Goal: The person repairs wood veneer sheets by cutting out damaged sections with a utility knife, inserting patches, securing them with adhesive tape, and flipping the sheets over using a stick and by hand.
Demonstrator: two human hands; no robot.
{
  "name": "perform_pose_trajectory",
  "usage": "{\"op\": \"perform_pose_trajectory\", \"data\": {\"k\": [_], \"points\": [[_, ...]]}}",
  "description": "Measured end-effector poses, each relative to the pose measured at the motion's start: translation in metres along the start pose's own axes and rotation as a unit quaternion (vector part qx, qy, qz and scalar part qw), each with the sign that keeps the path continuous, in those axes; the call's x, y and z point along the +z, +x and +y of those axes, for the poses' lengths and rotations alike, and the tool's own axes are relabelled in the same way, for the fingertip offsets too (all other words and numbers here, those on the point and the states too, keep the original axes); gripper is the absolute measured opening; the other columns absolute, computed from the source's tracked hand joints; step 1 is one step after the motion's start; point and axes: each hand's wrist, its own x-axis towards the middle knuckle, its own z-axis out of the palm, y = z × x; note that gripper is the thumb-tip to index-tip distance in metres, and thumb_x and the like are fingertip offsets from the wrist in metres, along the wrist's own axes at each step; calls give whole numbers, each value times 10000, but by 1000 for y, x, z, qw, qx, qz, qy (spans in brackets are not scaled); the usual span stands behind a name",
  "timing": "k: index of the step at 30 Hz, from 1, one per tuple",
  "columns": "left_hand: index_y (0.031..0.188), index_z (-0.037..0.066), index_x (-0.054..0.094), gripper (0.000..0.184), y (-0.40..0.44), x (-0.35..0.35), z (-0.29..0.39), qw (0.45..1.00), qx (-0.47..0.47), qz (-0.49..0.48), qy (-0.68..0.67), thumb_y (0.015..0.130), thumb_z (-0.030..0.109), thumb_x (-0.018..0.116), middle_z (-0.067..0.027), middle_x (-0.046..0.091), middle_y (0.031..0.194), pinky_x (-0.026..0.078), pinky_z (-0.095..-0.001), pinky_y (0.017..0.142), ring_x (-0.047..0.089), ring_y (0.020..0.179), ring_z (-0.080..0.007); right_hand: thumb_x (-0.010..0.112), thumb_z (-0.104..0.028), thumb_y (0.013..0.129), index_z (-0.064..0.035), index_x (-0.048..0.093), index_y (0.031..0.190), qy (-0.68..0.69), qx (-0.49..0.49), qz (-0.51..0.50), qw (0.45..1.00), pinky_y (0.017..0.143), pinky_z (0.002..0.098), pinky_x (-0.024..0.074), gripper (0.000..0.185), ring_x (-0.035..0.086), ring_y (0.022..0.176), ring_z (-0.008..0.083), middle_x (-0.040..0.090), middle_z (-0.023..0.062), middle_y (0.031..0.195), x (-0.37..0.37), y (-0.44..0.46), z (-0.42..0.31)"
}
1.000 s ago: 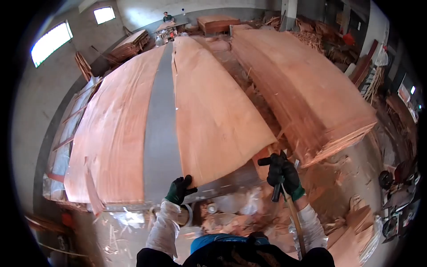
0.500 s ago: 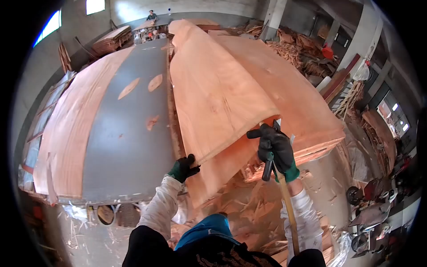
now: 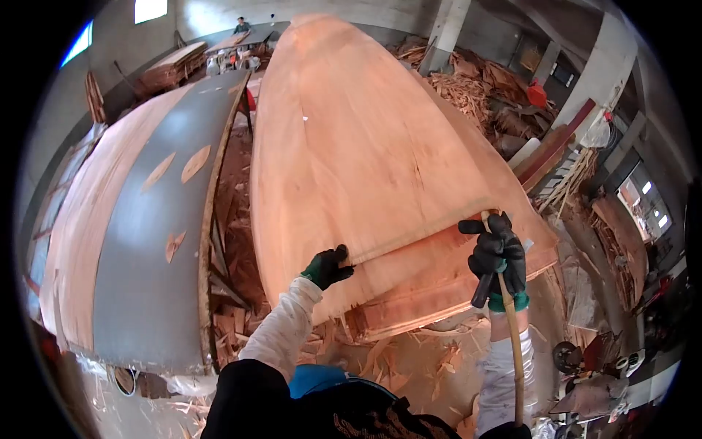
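A large, thin reddish-brown wood veneer sheet (image 3: 358, 154) stretches away from me over a stack of similar sheets (image 3: 439, 285). My left hand (image 3: 329, 268), in a black and green glove, is closed on its near edge toward the left. At the near right corner, my right hand (image 3: 501, 256), gloved alike, is wrapped round a long wooden stick (image 3: 516, 358) that runs back along my forearm. A black handle (image 3: 480, 291) also sticks out below that palm; what it belongs to is hidden. The right fingers are at the sheet's corner, but their grip on it is unclear.
Left stands a table with a grey top (image 3: 139, 241), bearing veneer and loose oval pieces (image 3: 195, 164). Scraps litter the floor (image 3: 417, 358) and the gap beside the table. A scrap heap (image 3: 468, 95) lies at back right. A person (image 3: 242, 26) is far back.
The veneer sheet has shifted right, off the grey table's edge, and now lies flatter over the stack. Both hands moved right with it, and my view turned somewhat.
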Motion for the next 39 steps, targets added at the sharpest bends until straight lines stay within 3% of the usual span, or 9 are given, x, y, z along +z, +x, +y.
{"op": "perform_pose_trajectory", "data": {"k": [4,6,8,15,18,21,34,38,39], "points": [[962,-8,554,351,65,53,-8,971,108,30,211,880,308,683,-122,626,878,599,-356,660,674,820,-259,475,-243,987,180,458,1165,20,13,-12,1000,390,220,334,459,381,379,60,437,-42,561,-71,23,-52],[1010,-12,565,363,90,81,-15,683,363,1,634,858,283,712,-137,636,879,583,-350,662,673,811,-270,471,-242,990,177,461,1163,-5,7,12,1000,390,219,334,453,376,378,53,440,-51,562,-119,37,-85],[1172,18,561,504,151,83,-52,809,381,-41,447,776,234,785,-168,648,873,540,-367,680,663,800,-310,469,-239,991,175,465,1162,-23,-2,27,999,390,218,334,447,374,376,50,439,-55,560,-167,49,-115],[1165,17,575,577,216,179,-81,623,403,62,668,713,268,832,-171,648,912,554,-386,679,666,788,-333,554,-277,958,35,609,1025,-181,-20,52,982,351,210,328,325,381,379,71,460,-23,553,-319,62,-194],[1130,-22,571,524,228,233,-89,984,38,175,16,769,286,793,-159,630,964,587,-397,672,667,773,-323,587,-266,943,11,620,989,-248,-24,104,963,348,211,300,283,374,382,64,454,-32,553,-367,59,-200],[1148,-37,562,467,229,238,-116,954,191,78,217,839,272,726,-150,631,996,592,-383,705,668,817,-292,611,-234,927,-23,613,946,-224,-6,125,966,354,209,289,212,381,398,59,478,-32,579,-413,53,-193],[1151,-34,573,645,71,188,-141,936,-274,164,149,912,562,522,-186,693,925,574,-373,691,690,762,-270,672,-137,878,-172,518,791,-204,3,242,949,341,209,292,180,427,428,52,433,-65,559,-495,52,-136],[1085,99,573,267,74,140,-197,935,-1,292,-202,939,323,576,-117,649,900,554,-366,720,656,826,-264,660,-173,891,-160,568,829,-193,53,247,948,339,216,307,112,411,385,62,444,-57,524,-536,63,-122],[991,127,592,163,82,112,-218,944,174,-46,-277,939,279,570,-96,652,893,547,-372,750,643,850,-260,640,-186,904,-146,594,875,-147,60,229,961,339,216,312,68,423,397,64,461,-48,534,-555,62,-121]]}}
